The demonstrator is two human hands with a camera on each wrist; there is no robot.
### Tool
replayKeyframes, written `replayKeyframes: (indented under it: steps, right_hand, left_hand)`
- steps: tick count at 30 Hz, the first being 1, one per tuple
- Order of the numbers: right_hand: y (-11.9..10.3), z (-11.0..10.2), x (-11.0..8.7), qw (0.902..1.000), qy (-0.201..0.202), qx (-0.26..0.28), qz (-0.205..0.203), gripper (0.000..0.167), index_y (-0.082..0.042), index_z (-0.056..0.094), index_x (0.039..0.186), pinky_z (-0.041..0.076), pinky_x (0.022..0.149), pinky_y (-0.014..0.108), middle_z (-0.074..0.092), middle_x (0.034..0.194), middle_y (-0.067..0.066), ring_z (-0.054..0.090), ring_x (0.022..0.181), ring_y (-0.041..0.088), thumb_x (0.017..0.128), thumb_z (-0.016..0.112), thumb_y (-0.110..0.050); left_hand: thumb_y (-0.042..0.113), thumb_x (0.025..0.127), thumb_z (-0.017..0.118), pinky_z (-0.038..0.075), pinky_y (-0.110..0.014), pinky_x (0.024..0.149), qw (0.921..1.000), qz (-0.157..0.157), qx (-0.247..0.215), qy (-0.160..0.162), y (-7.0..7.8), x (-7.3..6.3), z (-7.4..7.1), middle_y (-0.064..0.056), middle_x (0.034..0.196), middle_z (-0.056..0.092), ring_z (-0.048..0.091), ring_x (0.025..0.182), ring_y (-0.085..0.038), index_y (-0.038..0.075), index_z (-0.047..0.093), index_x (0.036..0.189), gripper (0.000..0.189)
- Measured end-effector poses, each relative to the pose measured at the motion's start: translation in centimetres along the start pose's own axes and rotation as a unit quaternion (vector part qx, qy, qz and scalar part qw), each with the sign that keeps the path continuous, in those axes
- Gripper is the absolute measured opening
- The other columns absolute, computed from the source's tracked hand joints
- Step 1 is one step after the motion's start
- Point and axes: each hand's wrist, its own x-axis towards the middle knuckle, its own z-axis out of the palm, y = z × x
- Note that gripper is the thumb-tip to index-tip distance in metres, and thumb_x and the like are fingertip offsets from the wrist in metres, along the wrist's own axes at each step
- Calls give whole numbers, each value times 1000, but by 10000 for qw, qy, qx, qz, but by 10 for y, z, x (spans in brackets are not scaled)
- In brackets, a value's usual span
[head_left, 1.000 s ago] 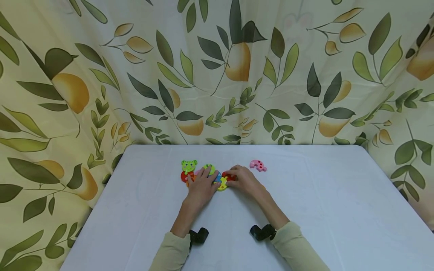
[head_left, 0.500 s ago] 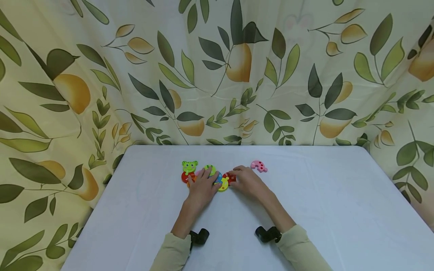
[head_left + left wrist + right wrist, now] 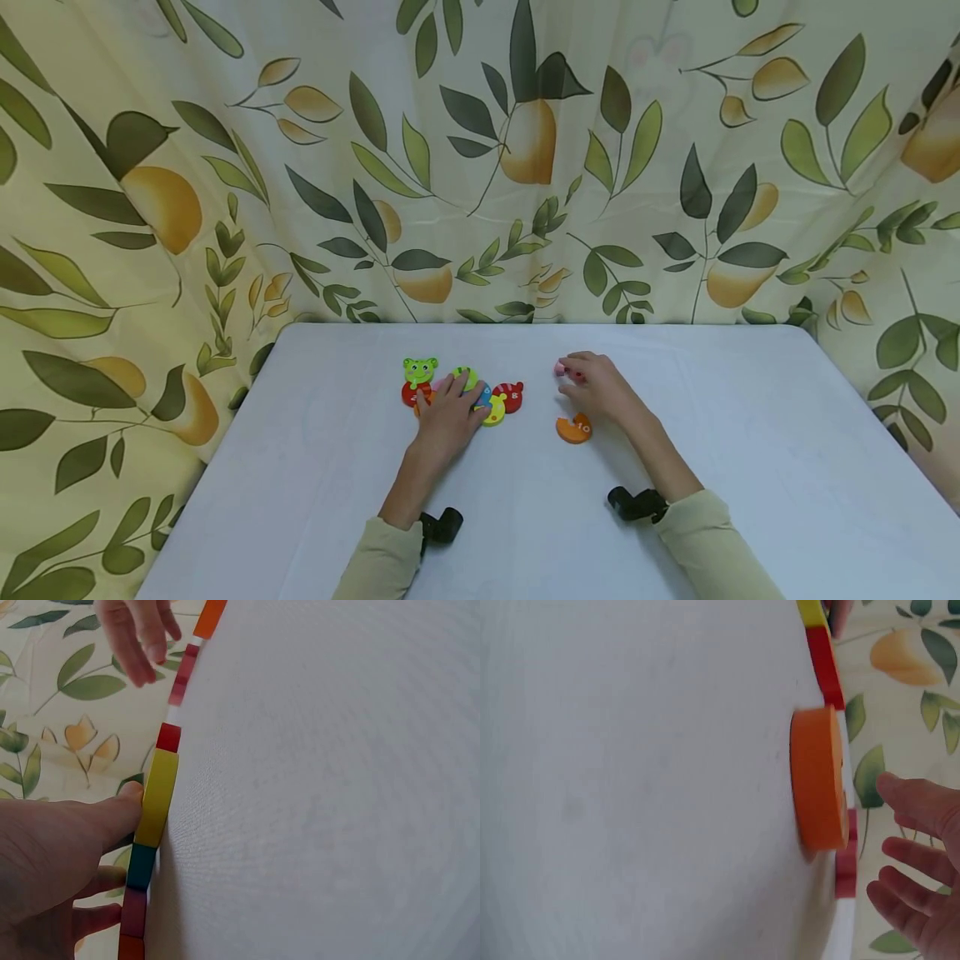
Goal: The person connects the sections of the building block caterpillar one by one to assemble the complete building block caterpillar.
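My left hand (image 3: 448, 412) rests with spread fingers on a row of joined puzzle pieces, hiding part of it. The row starts with a green animal-face piece (image 3: 419, 369) above a red piece (image 3: 414, 392). Past my left fingers come a yellow piece (image 3: 495, 410) and a red striped piece (image 3: 512, 397) at the row's right end. My right hand (image 3: 600, 385) hovers over a pink spotted piece (image 3: 559, 368), mostly covering it in the head view. In the right wrist view its loosely bent fingers (image 3: 922, 859) are apart from the pink piece (image 3: 846, 871), holding nothing.
An orange piece (image 3: 573, 429) numbered 10 lies separately, near the right hand. All pieces lie on a white-covered table (image 3: 315, 500). A leaf-and-fruit patterned curtain (image 3: 480, 242) hangs behind the table's far edge. Both wrists carry small black cameras (image 3: 442, 525).
My right hand has let go of the red striped piece and moved right to above the pink piece, uncovering the orange piece. My left hand has stayed in place.
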Motion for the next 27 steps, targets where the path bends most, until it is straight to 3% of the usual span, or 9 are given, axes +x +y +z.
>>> replayKeyframes:
  steps: [15, 27]
  right_hand:
    - [18, 3, 2, 9999, 126, 0, 117, 46, -1, 59, 132, 46, 102, 56, 57, 132, 25, 52, 120, 42, 89, 68, -14]
    - [18, 4, 12, 9992, -184, 157, 319, 44, -1, 56, 134, 38, 108, 59, 48, 142, 26, 41, 132, 47, 91, 63, -11]
  left_hand:
    - [45, 96, 54, 17, -74, 111, 10000, 16, 27, 50, 1, 0, 1, -4, 158, 34, 26, 148, -30, 28, 46, 145, 53]
    - [46, 95, 54, 17, -75, 110, 9999, 15, 58, 83, 0, 1, 3, -3, 158, 34, 27, 148, -30, 29, 46, 145, 54]
